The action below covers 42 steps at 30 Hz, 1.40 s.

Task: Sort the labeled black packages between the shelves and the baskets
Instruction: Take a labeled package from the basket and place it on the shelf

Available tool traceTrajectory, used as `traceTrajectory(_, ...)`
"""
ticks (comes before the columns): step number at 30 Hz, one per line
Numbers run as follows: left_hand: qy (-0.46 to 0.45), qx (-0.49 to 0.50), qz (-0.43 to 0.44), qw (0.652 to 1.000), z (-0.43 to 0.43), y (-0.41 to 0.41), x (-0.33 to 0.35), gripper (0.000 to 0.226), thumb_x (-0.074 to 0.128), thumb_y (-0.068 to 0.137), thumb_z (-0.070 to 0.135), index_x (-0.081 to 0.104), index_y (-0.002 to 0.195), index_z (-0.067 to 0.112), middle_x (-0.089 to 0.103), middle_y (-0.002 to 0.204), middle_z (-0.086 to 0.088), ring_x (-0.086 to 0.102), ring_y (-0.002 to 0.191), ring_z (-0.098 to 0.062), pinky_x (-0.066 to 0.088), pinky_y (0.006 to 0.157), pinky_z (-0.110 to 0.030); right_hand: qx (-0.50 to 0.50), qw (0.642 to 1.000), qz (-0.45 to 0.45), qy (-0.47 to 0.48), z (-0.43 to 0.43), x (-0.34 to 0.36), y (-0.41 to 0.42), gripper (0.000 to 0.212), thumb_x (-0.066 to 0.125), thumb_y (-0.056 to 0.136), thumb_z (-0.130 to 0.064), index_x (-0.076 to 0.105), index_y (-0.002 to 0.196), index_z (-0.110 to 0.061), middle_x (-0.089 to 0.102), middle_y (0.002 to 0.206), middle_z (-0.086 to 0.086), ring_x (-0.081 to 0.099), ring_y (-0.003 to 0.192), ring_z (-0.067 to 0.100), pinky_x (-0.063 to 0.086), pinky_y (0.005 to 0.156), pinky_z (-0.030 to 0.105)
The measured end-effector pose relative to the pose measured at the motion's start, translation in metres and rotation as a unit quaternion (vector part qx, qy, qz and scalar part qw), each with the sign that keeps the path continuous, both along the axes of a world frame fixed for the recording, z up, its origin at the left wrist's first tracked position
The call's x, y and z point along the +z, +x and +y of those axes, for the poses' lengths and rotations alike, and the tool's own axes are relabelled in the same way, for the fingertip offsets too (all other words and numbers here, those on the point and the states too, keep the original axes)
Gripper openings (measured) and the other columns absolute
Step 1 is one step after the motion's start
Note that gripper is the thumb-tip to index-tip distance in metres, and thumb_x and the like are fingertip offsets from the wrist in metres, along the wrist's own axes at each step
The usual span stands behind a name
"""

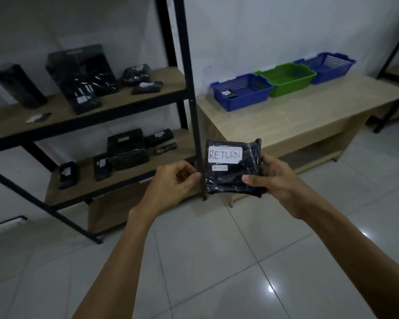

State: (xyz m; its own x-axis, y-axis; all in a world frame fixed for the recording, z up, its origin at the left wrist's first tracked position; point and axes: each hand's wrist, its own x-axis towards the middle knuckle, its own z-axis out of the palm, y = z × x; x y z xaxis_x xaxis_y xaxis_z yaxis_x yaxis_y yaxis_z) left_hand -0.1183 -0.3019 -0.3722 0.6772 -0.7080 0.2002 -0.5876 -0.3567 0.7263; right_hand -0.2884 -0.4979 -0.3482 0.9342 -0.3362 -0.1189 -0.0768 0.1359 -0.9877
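Both hands hold one black package (234, 171) in front of the low end of the black post (191, 88). The right hand (272, 178) is clamped on its right side, with the thumb lying across the front. The left hand (173, 183) has curled fingers and seems to pinch the left edge. The white label (225, 154) on the front says RETURN, so I think the step now is to read it and pick the right basket. To do it well, keep the label facing up, hold on tight, and carry the package to the right of the post, going around it so nothing bumps. Three baskets sit in a row on the table (297, 120) to the right of the post: a near blue basket (246, 101) closest to the post, then a green basket (285, 87), then a far blue basket (331, 72). Each seems to have a small white tag, but the words are too small to read, so look closer before dropping the package in. The near blue basket has a small dark thing (229, 94) in it. To the left of the post are two wooden shelves (129, 97) with more black packages (127, 148) on them.
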Motion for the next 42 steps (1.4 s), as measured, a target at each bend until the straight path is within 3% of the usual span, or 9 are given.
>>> traceTrajectory(5, 0.022, -0.027, 0.020, 0.999, -0.075, 0.007, -0.011, 0.010, 0.066, 0.087, 0.035, 0.069, 0.086, 0.026, 0.066, 0.076, 0.013, 0.061, 0.069, -0.003, 0.050, 0.063, -0.025, -0.029, 1.000, 0.006, -0.004, -0.074, -0.013, -0.003, 0.057, 0.070, 0.071, -0.011, 0.055, 0.126, -0.011, 0.069, 0.114, 0.010, 0.066, 0.104, 0.025, 0.053, 0.086, 0.034)
traceTrajectory(11, 0.031, -0.054, 0.030, 0.998, -0.170, 0.051, -0.026, 0.006, 0.065, 0.088, 0.037, 0.066, 0.085, 0.032, 0.066, 0.077, 0.015, 0.063, 0.072, 0.000, 0.051, 0.064, -0.020, -0.048, 0.999, -0.002, 0.009, -0.162, -0.031, 0.032, 0.052, 0.067, 0.076, -0.008, 0.056, 0.127, -0.011, 0.068, 0.115, 0.010, 0.066, 0.105, 0.026, 0.052, 0.086, 0.034)
traceTrajectory(17, 0.021, -0.043, 0.045, 0.998, -0.264, 0.113, -0.023, 0.009, 0.067, 0.087, 0.033, 0.068, 0.084, 0.024, 0.068, 0.076, 0.010, 0.063, 0.070, -0.002, 0.051, 0.063, -0.021, -0.093, 0.995, 0.012, 0.030, -0.246, -0.035, 0.089, 0.047, 0.066, 0.078, -0.006, 0.058, 0.124, -0.013, 0.073, 0.105, 0.007, 0.069, 0.092, 0.020, 0.052, 0.065, 0.020)
traceTrajectory(22, 0.042, -0.026, 0.039, 0.998, -0.328, 0.166, -0.026, 0.012, 0.066, 0.087, 0.036, 0.068, 0.087, 0.024, 0.067, 0.080, 0.009, 0.064, 0.073, -0.006, 0.057, 0.070, -0.029, -0.110, 0.993, 0.010, 0.050, -0.312, -0.042, 0.139, 0.056, 0.072, 0.074, -0.008, 0.055, 0.128, -0.014, 0.070, 0.111, 0.014, 0.066, 0.104, 0.032, 0.052, 0.091, 0.041)
traceTrajectory(24, 0.035, -0.022, 0.044, 0.998, -0.352, 0.180, -0.031, 0.011, 0.068, 0.087, 0.034, 0.068, 0.084, 0.023, 0.068, 0.076, 0.007, 0.064, 0.070, -0.009, 0.057, 0.069, -0.032, -0.108, 0.992, 0.014, 0.062, -0.338, -0.047, 0.158, 0.056, 0.076, 0.073, -0.016, 0.057, 0.125, -0.017, 0.069, 0.112, 0.016, 0.064, 0.105, 0.034, 0.048, 0.094, 0.045)
traceTrajectory(27, 0.042, -0.011, 0.050, 0.998, -0.389, 0.202, -0.041, 0.012, 0.070, 0.086, 0.032, 0.069, 0.082, 0.020, 0.069, 0.074, 0.006, 0.063, 0.068, -0.011, 0.054, 0.068, -0.031, -0.097, 0.994, 0.032, 0.034, -0.379, -0.056, 0.185, 0.055, 0.078, 0.068, -0.025, 0.061, 0.119, -0.022, 0.070, 0.104, 0.018, 0.062, 0.089, 0.032, 0.045, 0.074, 0.037)
traceTrajectory(30, 0.046, 0.019, 0.047, 0.998, -0.431, 0.225, -0.053, 0.014, 0.070, 0.086, 0.032, 0.070, 0.084, 0.018, 0.069, 0.076, 0.006, 0.062, 0.069, -0.009, 0.052, 0.067, -0.028, -0.081, 0.995, 0.052, 0.010, -0.428, -0.068, 0.217, 0.043, 0.069, 0.081, -0.007, 0.059, 0.122, -0.015, 0.066, 0.092, 0.014, 0.054, 0.071, 0.019, 0.036, 0.052, 0.025)
traceTrajectory(42, 0.026, 0.127, 0.073, 0.989, -0.556, 0.289, -0.077, 0.009, 0.072, 0.084, 0.028, 0.067, 0.079, 0.023, 0.066, 0.071, 0.011, 0.056, 0.060, 0.000, 0.047, 0.062, -0.018, 0.025, 0.996, 0.089, -0.020, -0.580, -0.077, 0.334, 0.035, 0.064, 0.085, -0.005, 0.060, 0.118, -0.018, 0.065, 0.085, 0.006, 0.051, 0.065, 0.014, 0.035, 0.047, 0.020)
